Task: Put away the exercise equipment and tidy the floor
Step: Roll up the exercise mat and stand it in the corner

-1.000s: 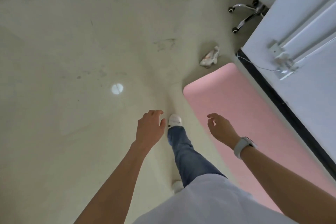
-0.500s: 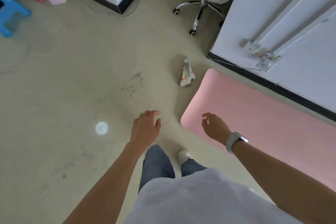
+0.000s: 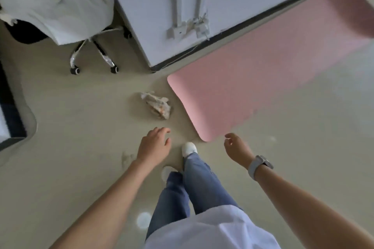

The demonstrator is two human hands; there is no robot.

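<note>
pink exercise mat [image 3: 263,79] lies unrolled flat on the floor [image 3: 70,127], one long side running close along the white wall panel [image 3: 141,6], its near short end just ahead of the person's front shoe [image 3: 189,148]. a crumpled wrapper [image 3: 156,105] sits on the floor just beside that end, apart from the mat. the left hand [image 3: 154,146] hangs over bare floor with fingers loosely curled, holding nothing; the right hand [image 3: 236,150] is the same, relaxed and empty, near the mat's corner. the risk, as i see it, is a foot landing on the mat's end and pinning it when rolling starts, so the roll goes crooked. the wrapper could get kicked toward the office chair [image 3: 93,52] and its wheels, or be rolled up inside the mat if it is not picked up first.
</note>
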